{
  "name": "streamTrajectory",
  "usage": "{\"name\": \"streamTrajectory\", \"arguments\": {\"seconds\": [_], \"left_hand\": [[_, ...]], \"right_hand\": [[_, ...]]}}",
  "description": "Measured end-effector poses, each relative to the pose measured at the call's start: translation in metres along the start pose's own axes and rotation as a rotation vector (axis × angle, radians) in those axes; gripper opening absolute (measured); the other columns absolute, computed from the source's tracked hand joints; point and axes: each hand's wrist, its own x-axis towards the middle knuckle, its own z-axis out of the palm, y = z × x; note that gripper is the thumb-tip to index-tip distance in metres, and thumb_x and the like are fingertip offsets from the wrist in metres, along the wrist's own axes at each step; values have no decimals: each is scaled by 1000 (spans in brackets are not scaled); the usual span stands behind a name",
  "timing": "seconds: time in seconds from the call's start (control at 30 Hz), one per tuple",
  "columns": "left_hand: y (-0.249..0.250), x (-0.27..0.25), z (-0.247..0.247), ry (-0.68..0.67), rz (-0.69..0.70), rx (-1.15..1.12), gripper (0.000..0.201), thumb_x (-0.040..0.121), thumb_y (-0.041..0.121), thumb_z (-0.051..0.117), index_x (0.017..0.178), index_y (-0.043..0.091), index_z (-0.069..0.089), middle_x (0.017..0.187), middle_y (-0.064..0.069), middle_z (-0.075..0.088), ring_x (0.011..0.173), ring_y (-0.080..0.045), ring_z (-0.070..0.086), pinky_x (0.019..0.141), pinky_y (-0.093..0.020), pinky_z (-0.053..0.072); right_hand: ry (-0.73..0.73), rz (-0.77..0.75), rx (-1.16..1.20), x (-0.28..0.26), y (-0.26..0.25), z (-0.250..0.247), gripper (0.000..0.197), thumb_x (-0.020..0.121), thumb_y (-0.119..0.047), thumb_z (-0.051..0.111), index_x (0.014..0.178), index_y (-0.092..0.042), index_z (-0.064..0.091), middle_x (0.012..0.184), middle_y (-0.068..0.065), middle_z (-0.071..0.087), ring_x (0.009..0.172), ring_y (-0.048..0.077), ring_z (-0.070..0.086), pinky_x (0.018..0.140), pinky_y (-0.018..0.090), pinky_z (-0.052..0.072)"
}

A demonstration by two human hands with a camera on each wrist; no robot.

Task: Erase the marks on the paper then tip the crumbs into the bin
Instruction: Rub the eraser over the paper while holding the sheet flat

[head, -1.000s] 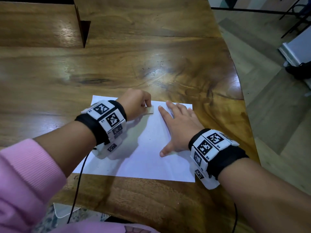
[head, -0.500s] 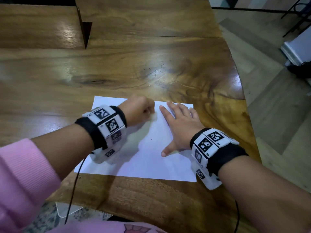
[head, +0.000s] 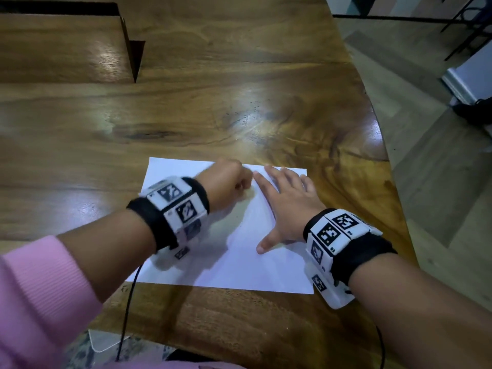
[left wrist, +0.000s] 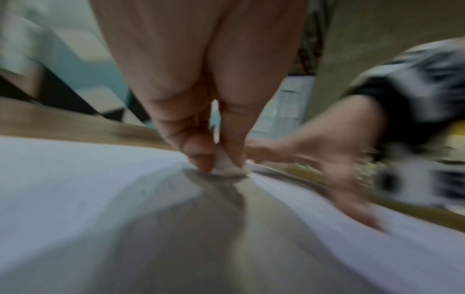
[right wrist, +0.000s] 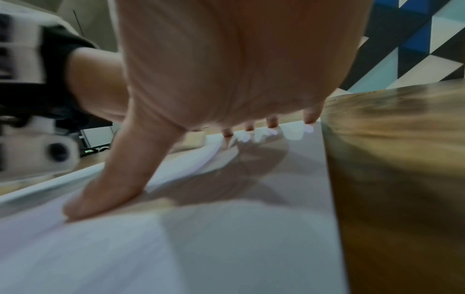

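A white sheet of paper (head: 239, 262) lies on the wooden table (head: 239, 115) near its front edge. My left hand (head: 229, 182) is curled over the paper's upper middle and pinches a small pale eraser (left wrist: 226, 167) between thumb and fingers, its bottom pressed on the sheet. The eraser (right wrist: 195, 140) also shows beyond my right palm. My right hand (head: 287, 203) lies flat on the paper's right part, fingers spread, thumb (right wrist: 105, 191) pressing down. Both wrist views are blurred; I see no marks on the paper and no bin.
The table's right edge (head: 383, 155) curves close beside the paper, with tiled floor beyond it. A dark notch (head: 133, 57) cuts into the tabletop at the far left. A black cable (head: 127, 310) hangs from my left wrist over the front edge.
My left hand has shifted slightly toward me and back along the paper's top with the eraser, and is motion-blurred now. The right hand has stayed flat in place.
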Motion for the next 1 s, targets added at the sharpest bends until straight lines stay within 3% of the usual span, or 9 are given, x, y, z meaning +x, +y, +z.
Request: {"name": "streamTrajectory", "arguments": {"seconds": [0.1, 0.13, 0.3, 0.4, 0.5, 0.7, 0.77, 0.9, 1.0], "left_hand": [[3, -28, 9, -286, 137, 8, 10, 79, 16, 62, 78, 7, 65, 79, -6, 59, 73, -18, 50, 68, -27, 40], [1, -27, 9, -302, 147, 22, 10, 79, 16, 62, 81, 8, 66, 82, -5, 61, 75, -17, 51, 71, -27, 42], [0, 10, 0, 45, -13, 12, 5, 78, 7, 60, 81, 9, 63, 76, 0, 46, 74, -21, 46, 66, -23, 29], [10, -10, 9, -92, 67, -12, 6, 78, 8, 58, 73, 11, 60, 67, 1, 47, 70, -19, 44, 60, -23, 24], [11, -38, 18, -279, 162, -22, 9, 79, 15, 61, 80, 7, 65, 79, -8, 61, 73, -17, 47, 66, -24, 33], [3, -2, 5, 44, -42, -55, 11, 79, 10, 60, 89, 7, 65, 83, -2, 49, 76, -20, 46, 69, -24, 33], [4, -10, 6, -22, 8, -21, 6, 78, 10, 61, 83, 9, 64, 79, -1, 49, 74, -19, 45, 67, -24, 32], [6, -43, 18, -297, 168, 25, 9, 79, 17, 61, 81, 9, 65, 82, -7, 62, 77, -22, 53, 71, -29, 42], [1, -23, 11, -151, 128, 39, 7, 79, 10, 59, 84, 11, 64, 80, -2, 54, 77, -20, 51, 67, -24, 33]], "right_hand": [[-2, 2, 3, -1, 0, 0, 141, 48, -71, 75, 148, -32, -16, 156, -7, -21, 144, 22, -16, 115, 50, -6], [-6, 3, 3, -1, 0, 0, 141, 48, -71, 75, 148, -32, -16, 156, -7, -21, 144, 22, -16, 115, 50, -6], [7, -2, 2, -1, 0, 1, 141, 46, -72, 75, 148, -32, -14, 157, -7, -19, 145, 22, -14, 116, 50, -5], [10, -4, 7, -1, 0, 1, 141, 47, -72, 75, 148, -32, -14, 157, -8, -19, 145, 21, -14, 115, 50, -5], [-1, -1, 4, -1, 1, 1, 140, 48, -72, 75, 148, -32, -15, 156, -7, -21, 144, 21, -16, 115, 49, -6], [-4, 2, 5, -1, 1, 1, 141, 48, -72, 75, 148, -32, -17, 156, -7, -21, 144, 21, -16, 116, 50, -5], [-5, 1, 3, -1, 1, 1, 141, 48, -72, 74, 147, -32, -17, 157, -7, -20, 144, 21, -16, 116, 50, -5], [-11, 8, 10, -1, 1, 1, 141, 49, -72, 75, 148, -32, -17, 156, -7, -21, 144, 21, -17, 116, 49, -7], [-14, 8, 5, -2, 0, 0, 141, 49, -72, 75, 148, -32, -17, 156, -7, -21, 144, 21, -17, 116, 49, -6]]}}
